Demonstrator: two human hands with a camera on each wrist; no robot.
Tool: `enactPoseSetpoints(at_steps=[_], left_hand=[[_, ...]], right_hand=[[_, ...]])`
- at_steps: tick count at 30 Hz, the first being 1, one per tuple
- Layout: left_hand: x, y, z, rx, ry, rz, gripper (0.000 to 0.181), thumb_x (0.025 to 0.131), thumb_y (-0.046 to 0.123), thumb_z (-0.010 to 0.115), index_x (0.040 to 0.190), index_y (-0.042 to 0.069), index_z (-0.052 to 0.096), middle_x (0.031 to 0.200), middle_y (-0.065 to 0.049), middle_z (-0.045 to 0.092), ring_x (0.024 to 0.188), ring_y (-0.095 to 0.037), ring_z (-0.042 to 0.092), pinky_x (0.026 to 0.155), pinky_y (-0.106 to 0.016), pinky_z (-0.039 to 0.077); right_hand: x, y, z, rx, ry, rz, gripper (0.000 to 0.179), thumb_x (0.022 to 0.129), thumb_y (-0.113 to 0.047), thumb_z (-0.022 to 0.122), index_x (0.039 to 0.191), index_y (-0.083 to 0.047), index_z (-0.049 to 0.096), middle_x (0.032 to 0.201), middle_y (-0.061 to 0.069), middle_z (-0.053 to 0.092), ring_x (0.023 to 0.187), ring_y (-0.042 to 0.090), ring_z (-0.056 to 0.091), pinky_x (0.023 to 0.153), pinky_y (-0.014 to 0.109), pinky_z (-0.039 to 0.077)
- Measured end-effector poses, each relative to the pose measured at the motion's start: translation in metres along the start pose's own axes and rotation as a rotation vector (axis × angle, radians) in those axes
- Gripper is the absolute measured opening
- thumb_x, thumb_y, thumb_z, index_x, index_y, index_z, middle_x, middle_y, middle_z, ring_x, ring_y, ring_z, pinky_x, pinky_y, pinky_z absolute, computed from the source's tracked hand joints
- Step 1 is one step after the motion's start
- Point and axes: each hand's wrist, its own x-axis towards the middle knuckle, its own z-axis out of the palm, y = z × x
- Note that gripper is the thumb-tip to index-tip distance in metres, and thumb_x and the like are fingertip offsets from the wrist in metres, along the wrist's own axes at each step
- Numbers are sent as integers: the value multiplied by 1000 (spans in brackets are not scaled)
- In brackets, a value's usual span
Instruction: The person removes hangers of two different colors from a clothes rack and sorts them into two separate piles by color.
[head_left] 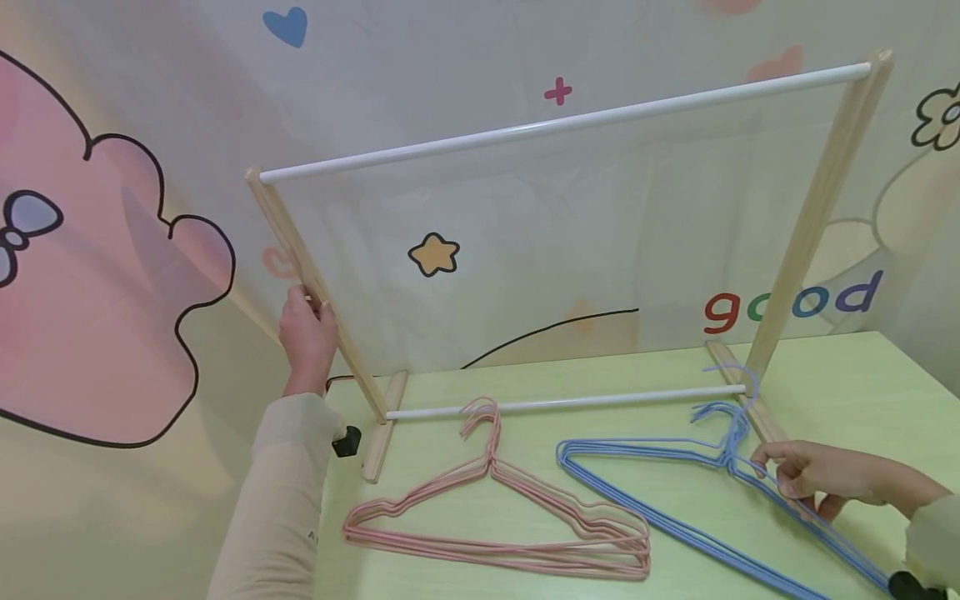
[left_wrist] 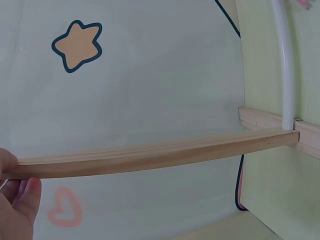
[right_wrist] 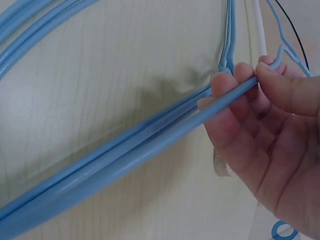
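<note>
In the head view my left hand (head_left: 309, 342) grips the left wooden post (head_left: 289, 237) of a garment rack about midway up. The left wrist view shows its thumb and fingers (left_wrist: 31, 197) around that post. My right hand (head_left: 813, 475) pinches one sloping arm of the top blue hanger (head_left: 756, 385), whose hook sits apart from the rest. Under it lies a stack of blue hangers (head_left: 731, 450) on the table. In the right wrist view thumb and fingertips hold the blue hanger arm (right_wrist: 200, 118), close over the others. Pink hangers (head_left: 492, 450) lie stacked at the left.
A white top rod (head_left: 540, 127) spans the rack, and a lower rod (head_left: 577, 405) runs behind the hangers. The rack's wooden feet (head_left: 381, 450) stand on the pale green table (head_left: 525, 373). Behind it hangs a printed backdrop (head_left: 525, 217) with a star and letters.
</note>
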Motion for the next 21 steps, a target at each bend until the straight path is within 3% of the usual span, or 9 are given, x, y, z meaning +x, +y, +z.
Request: enactPoseSetpoints(at_steps=[4,10,21], left_hand=[[0,0,0,3,2,2,22,88,11,49,105,-2,45,92,-21,54,86,-35,51,78,-46,39],[1,-1,0,13,-2,1,23,88,12,49,106,-2,45,93,-21,54,87,-35,51,79,-47,39],[1,0,0,-1,-5,-2,24,88,12,48,107,-2,45,94,-21,54,87,-35,51,79,-46,39]], right_hand=[[1,5,-1,-1,18,35,29,83,3,37,112,3,35,73,4,52,53,9,44,45,20,37],[5,12,1,-56,115,116,18,84,-3,43,101,-2,45,68,1,49,50,10,43,43,20,37],[7,11,9,-159,212,158,4,81,-1,48,79,2,47,58,-1,42,47,9,36,41,20,32]])
